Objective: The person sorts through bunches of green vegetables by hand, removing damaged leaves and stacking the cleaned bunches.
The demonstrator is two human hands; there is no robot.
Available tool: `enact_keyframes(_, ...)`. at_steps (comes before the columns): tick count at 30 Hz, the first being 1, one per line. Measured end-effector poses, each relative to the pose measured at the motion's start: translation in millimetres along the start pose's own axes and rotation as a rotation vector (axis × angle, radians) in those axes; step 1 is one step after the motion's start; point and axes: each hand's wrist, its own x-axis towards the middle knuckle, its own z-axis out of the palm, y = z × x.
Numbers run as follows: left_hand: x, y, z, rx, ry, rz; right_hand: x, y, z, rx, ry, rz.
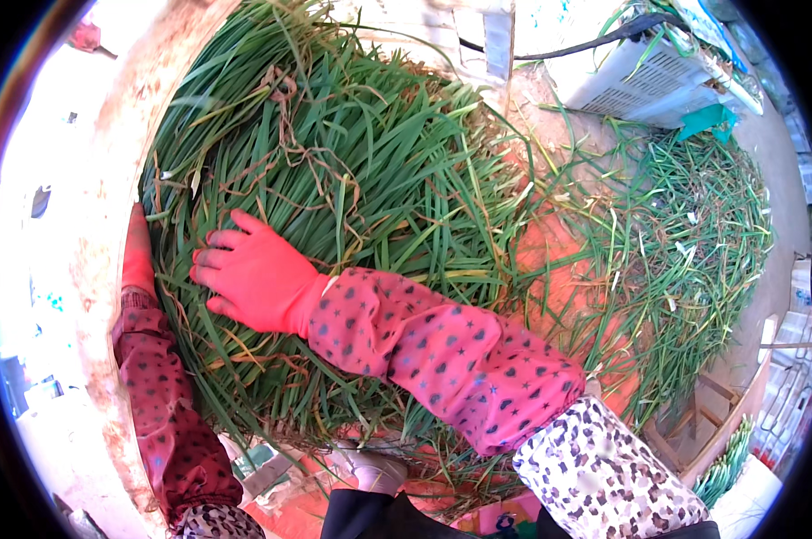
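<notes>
A big heap of long green leafy stalks (pixel 379 168), perhaps garlic chives, lies before me. My right hand (pixel 257 276), in a red rubber glove, rests on top of its left part with fingers spread. Nothing shows in that palm. At the heap's left side, my left hand (pixel 138 252), also gloved in red, reaches in between the stalks and a pale, stained board edge (pixel 126 87). Its fingers are mostly hidden, so I cannot tell whether they grip anything. Brown withered strands (pixel 298 151) lie tangled over the leaves.
Cut green scraps (pixel 702 222) are strewn on the right over an orange-red sheet (pixel 547 256). A white slotted plastic crate (pixel 648 81) stands at the upper right, with a dark strap (pixel 594 44) at it. A wooden frame (pixel 709 411) and bundled green stalks (pixel 726 458) sit lower right.
</notes>
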Motion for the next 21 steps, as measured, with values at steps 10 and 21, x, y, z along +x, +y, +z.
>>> enact_keyframes(10, -28, 88, -47, -0.619, -0.346, -0.135, -7, 12, -5, 0.079, 0.011, 0.015)
enact_keyframes(21, -134, 207, -154, -0.235, 0.069, 0.040, -50, 3, -89, 1.272, 0.272, 0.800)
